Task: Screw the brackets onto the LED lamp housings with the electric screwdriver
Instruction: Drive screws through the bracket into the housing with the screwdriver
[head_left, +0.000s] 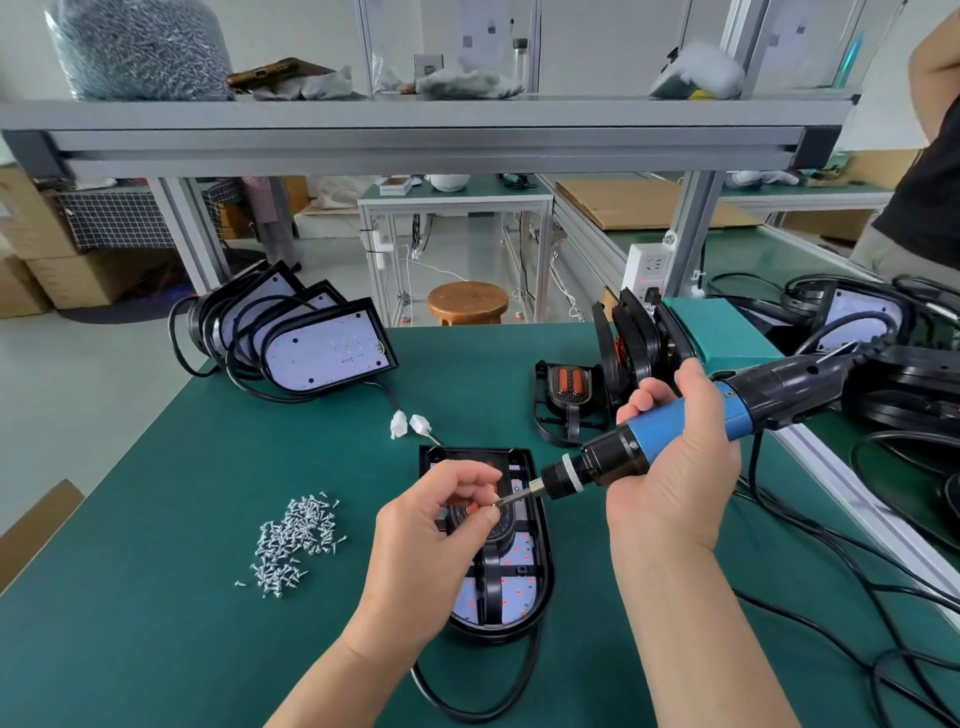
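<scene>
The left hand (441, 525) covers the upper middle of the lamp housing (537, 561) at lower centre, and its bracket (491, 577) shows only beside the wrist. Thumb and forefinger pinch a small bright piece (494, 505) at the bit tip, too tiny to identify. Right of centre, the right hand (670, 467) wraps its fingers round the electric screwdriver (675, 426), which slants down-left.

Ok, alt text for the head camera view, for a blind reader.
A right hand grips a blue electric screwdriver; the left hand pinches at its bit tip, over a lamp housing on a green table beside loose screws.
</scene>
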